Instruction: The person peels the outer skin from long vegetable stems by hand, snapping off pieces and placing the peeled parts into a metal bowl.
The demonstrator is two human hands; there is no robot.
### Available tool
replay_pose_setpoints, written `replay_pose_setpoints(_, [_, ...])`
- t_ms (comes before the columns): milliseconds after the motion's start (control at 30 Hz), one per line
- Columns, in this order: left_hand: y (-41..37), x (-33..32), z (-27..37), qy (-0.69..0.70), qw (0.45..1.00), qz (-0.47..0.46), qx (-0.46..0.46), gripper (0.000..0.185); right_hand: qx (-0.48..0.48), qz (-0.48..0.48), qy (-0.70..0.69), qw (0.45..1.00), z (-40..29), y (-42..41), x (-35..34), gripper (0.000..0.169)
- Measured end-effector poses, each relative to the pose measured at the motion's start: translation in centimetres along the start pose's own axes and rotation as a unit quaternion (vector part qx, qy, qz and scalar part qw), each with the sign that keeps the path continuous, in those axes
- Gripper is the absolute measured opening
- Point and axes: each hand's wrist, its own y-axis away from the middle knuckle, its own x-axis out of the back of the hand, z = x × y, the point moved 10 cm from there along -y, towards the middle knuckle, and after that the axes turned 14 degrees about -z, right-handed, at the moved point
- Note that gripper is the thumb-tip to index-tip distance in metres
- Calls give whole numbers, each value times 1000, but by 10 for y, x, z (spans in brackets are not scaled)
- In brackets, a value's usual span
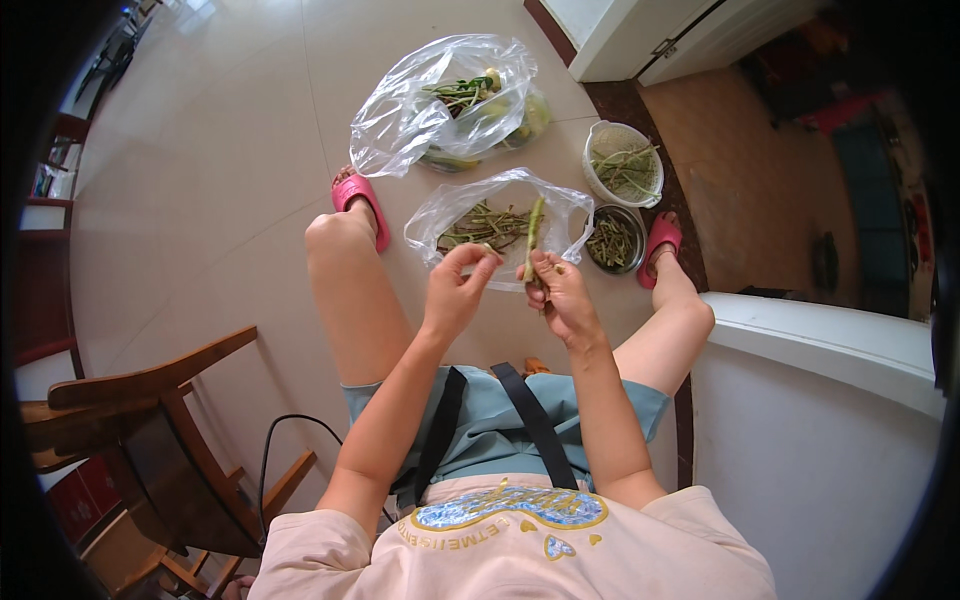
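Observation:
My right hand [564, 296] grips a long green bean pod [535, 225] that points up and away from me. More pod ends show between its fingers. Just to the left, my left hand [459, 285] has thumb and forefinger pinched together, with a small pale-green bit [487, 247] at the fingertips. Both hands are above the near side of an opened clear plastic bag [431, 210] on the floor. Inside that bag lies a loose heap of bean pods [491, 225], partly hidden by my left fingers.
Right of the bag, a steel bowl [637, 251] holds short bean pieces, and a white plastic basket [594, 176] holds long pods. A larger clear bag of vegetables [397, 112] lies farther out. A wooden chair [150, 382] stands left; a white wall ledge [810, 330] is right.

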Motion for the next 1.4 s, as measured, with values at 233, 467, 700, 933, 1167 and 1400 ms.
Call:
replay_pose_setpoints(233, [5,-44,-13,-63,989,-114,75,18,95,91,89,987,-18,1,16,22])
replay_pose_setpoints(467, [2,-40,4,-193,978,-82,15,11,94,101,135,981,-14,-1,10,21])
replay_pose_setpoints(700, [-2,-12,25,-254,962,50,-86,7,-3,40,115,993,2,3,0,20])
replay_pose_setpoints(933, [-12,24,22,-74,984,106,-124,3,-59,-73,-55,994,3,39,-8,20])
replay_pose_setpoints(1167, [-18,29,-12,323,943,33,-72,17,-40,-97,-118,988,-3,68,13,22])
replay_pose_setpoints(1400, [-19,49,-24,395,911,96,-72,17,5,-62,-141,988,-17,69,31,22])
